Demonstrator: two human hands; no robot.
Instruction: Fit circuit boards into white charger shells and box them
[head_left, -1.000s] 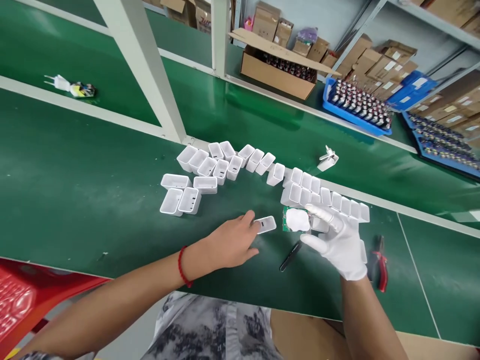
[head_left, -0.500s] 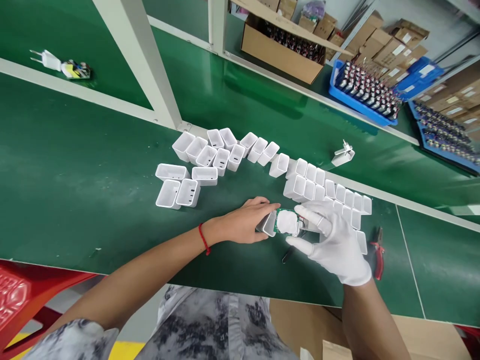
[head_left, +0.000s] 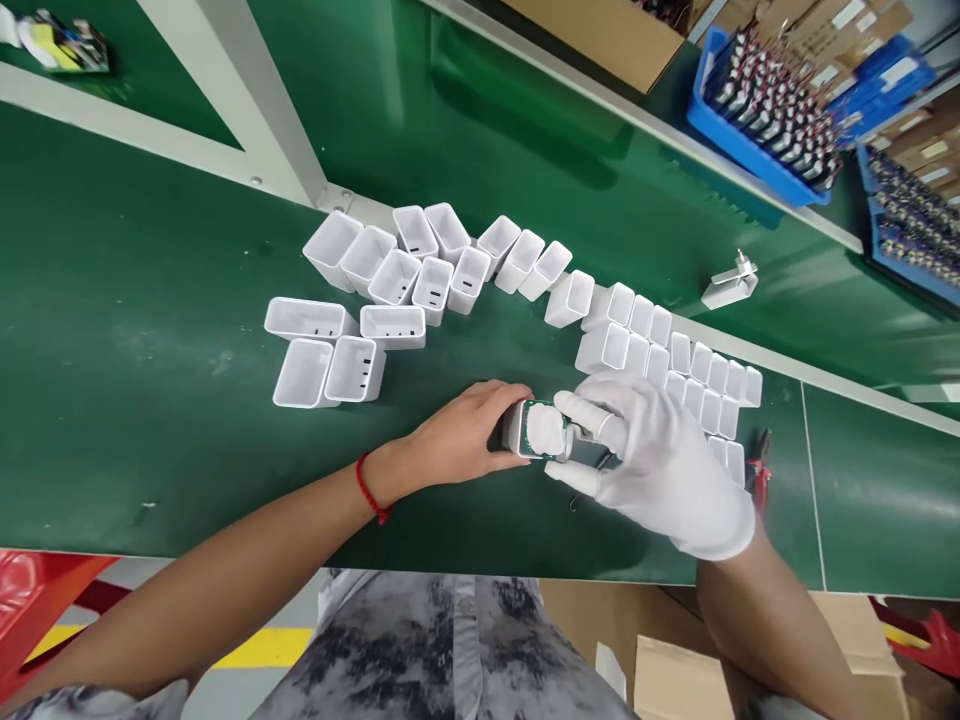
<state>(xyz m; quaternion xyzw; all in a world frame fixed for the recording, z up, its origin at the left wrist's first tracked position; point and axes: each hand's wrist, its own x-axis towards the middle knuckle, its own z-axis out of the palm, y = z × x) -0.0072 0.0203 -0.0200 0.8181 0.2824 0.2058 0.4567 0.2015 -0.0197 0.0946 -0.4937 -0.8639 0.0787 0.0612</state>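
Note:
My bare left hand [head_left: 471, 428], with a red cord at the wrist, grips a white plastic case [head_left: 514, 430] lying on its side. A green circuit board with a round white pad [head_left: 545, 430] sits partly inside the case's open end, which faces right. My white-gloved right hand [head_left: 637, 455] pinches the board's outer end between thumb and fingers. Dark wire shows beside the gloved fingertips. Several open white cases [head_left: 356, 368] stand to the left, and more white cases [head_left: 604, 347] are lined up behind my right hand.
Red-handled pliers [head_left: 762, 480] lie right of my gloved hand. A white frame post [head_left: 240, 95] rises at the back left. On the rear shelf are a blue tray [head_left: 757, 150] of parts and a cardboard box [head_left: 600, 35]. A white adapter piece [head_left: 731, 284] lies behind the rail.
The board has gone further left into the case, and my right hand has moved left with it. The view has shifted closer to the bench.

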